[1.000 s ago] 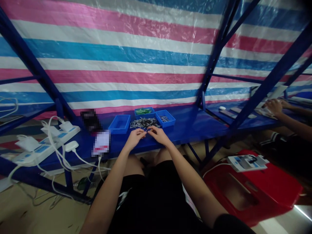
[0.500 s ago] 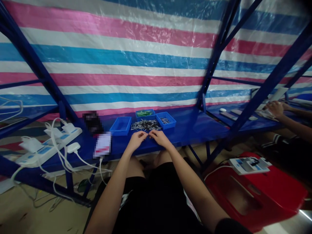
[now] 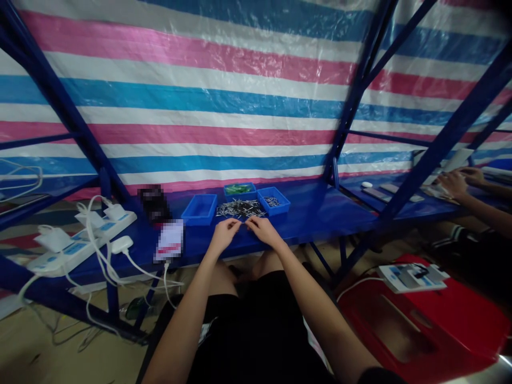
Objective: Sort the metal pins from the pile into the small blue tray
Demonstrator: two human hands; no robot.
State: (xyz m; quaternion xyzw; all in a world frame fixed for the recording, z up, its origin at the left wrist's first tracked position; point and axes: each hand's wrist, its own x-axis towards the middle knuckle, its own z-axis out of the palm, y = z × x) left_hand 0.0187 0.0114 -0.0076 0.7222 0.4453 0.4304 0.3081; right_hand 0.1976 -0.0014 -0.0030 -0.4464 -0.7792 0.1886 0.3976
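Observation:
My left hand point(image 3: 226, 232) and my right hand point(image 3: 261, 228) meet at the blue table's near edge, fingers pinched and tips close together. Whatever they hold is too small to make out. Just beyond them lies a loose pile of thin silvery and black pieces point(image 3: 239, 208). To the left of the pile is a blue tray point(image 3: 200, 209) with nothing visible inside. A second blue tray point(image 3: 240, 189) behind the pile holds green items, and a third point(image 3: 273, 201) on the right holds more thin silvery pieces.
At left, a white power strip point(image 3: 84, 246) carries plugs and cables beside a blurred-out phone point(image 3: 170, 241) and dark object point(image 3: 155, 205). Blue frame posts rise on both sides. A red stool-like box point(image 3: 424, 314) stands lower right. Another person's hands point(image 3: 454, 184) work far right.
The whole view has shifted slightly. My hands stay pinched close together in front of the pile, with a slightly wider space between the fingertips.

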